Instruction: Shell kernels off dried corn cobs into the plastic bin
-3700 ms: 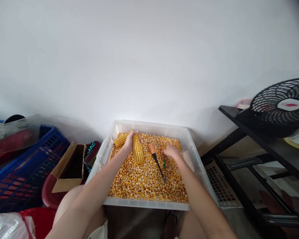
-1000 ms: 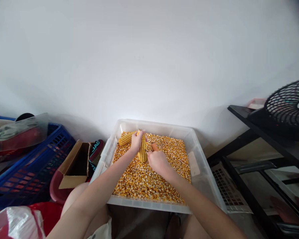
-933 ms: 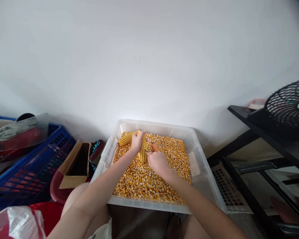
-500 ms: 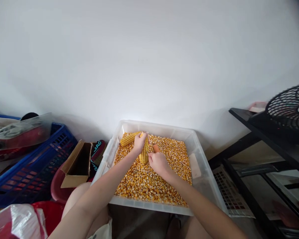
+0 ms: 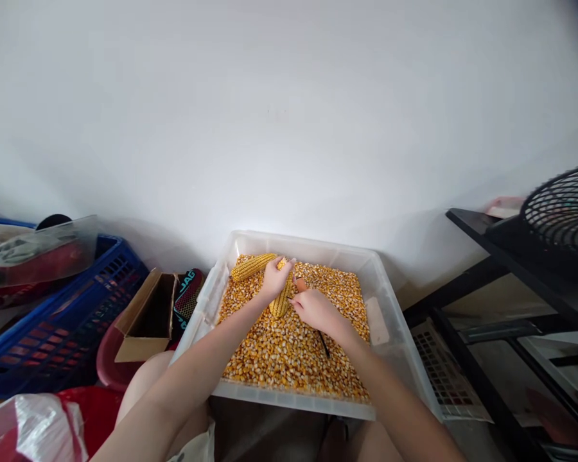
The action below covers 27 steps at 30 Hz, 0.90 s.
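Note:
My left hand (image 5: 276,278) is closed round the upper end of a yellow corn cob (image 5: 280,304), which slants over loose kernels. Against the cob's right side is my right hand (image 5: 313,307), its fingers curled round a thin tool (image 5: 290,299) with a dark tip. An orange-brown piece (image 5: 301,284) shows above that fist; I cannot tell if it belongs to the tool. A dark strip (image 5: 324,344) appears below the right wrist. Another corn cob (image 5: 253,267) lies at the back left on the kernels (image 5: 289,359), inside a translucent plastic tub (image 5: 298,404).
Left of the tub are an open cardboard box (image 5: 147,321), a pink basin (image 5: 110,353) and a blue crate (image 5: 52,340). A black rack (image 5: 491,330) with a fan (image 5: 561,208) stands at the right. The white wall (image 5: 289,128) rises behind.
Both hands have shifted slightly right, and the held cob now tilts more, its top leaning right. The dark tip and the dark strip by the right hand have come into sight.

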Each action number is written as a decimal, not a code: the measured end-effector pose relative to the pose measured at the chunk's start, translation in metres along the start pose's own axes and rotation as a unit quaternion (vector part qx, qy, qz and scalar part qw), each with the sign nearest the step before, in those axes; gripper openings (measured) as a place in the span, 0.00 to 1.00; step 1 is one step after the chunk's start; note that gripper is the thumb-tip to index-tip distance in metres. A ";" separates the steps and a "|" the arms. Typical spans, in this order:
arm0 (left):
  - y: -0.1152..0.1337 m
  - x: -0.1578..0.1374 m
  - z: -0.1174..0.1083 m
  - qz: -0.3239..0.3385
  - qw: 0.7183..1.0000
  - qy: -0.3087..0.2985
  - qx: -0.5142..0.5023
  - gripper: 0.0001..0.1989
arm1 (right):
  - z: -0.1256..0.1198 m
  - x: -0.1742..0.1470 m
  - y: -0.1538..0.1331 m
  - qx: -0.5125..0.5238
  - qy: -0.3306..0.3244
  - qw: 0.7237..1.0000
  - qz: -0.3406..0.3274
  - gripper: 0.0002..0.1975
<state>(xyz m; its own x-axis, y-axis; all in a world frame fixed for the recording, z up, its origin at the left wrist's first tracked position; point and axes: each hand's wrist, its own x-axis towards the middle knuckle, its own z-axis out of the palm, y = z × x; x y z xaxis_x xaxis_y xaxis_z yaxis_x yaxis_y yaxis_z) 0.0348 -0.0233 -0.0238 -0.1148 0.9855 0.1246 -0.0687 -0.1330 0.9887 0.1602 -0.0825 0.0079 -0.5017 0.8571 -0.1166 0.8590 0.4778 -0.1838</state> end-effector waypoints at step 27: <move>0.014 0.010 -0.015 -0.143 0.969 -0.141 -0.145 0.16 | -0.004 0.007 0.024 0.240 -0.058 0.969 -0.014 0.18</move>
<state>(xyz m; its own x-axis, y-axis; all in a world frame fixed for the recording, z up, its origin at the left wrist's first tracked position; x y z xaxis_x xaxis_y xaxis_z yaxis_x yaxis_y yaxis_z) 0.0182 -0.0171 -0.0097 0.2218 0.9706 -0.0931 -0.3386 0.1662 0.9262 0.1777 -0.0648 0.0064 -0.5557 0.8045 -0.2098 0.7133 0.3317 -0.6174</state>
